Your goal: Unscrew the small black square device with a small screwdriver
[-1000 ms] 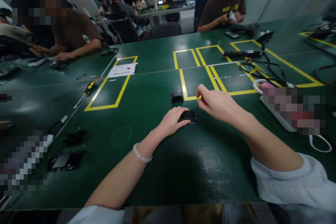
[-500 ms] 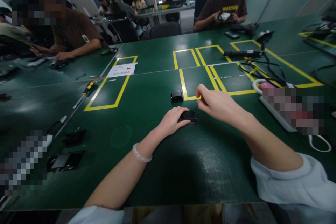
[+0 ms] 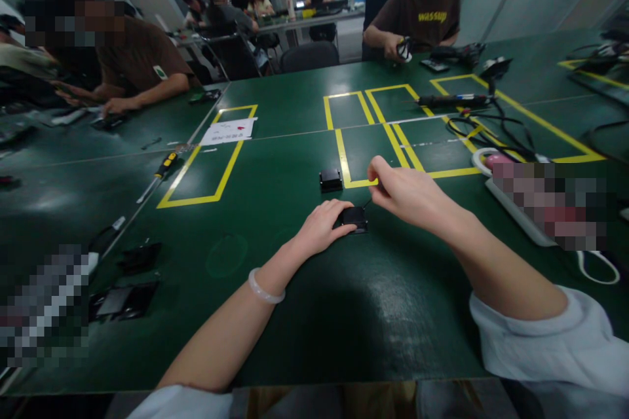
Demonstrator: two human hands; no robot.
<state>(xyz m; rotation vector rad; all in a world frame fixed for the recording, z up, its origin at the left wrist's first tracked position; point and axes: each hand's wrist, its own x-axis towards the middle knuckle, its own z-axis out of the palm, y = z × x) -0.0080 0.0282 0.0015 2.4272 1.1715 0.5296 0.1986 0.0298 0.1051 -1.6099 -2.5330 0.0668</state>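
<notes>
My left hand (image 3: 324,228), a pale bracelet on its wrist, grips a small black rectangular part (image 3: 354,217) against the green table (image 3: 295,308). Thumb and fingers lie on either side of the part. Just to its right, my right hand (image 3: 393,184) is closed in a pinch around a thin dark rod-like tool (image 3: 367,203). The tool's lower end meets the part's upper right corner; most of the rest is hidden in my fingers, so its exact kind is unclear. A similar black part (image 3: 331,179) rests a little farther away, touched by neither hand.
A yellow-and-black screwdriver (image 3: 167,163) and a white paper label (image 3: 228,131) lie to the left. Nearer me are dark parts (image 3: 125,300). At the right are a power screwdriver (image 3: 455,101), coiled cables (image 3: 479,134) and a blurred-out object (image 3: 545,206). Co-workers sit across the table.
My hands, the part and the tool hold nearly the same place. Across the table, the co-worker at the right has lowered one hand and moved the held object to the left.
</notes>
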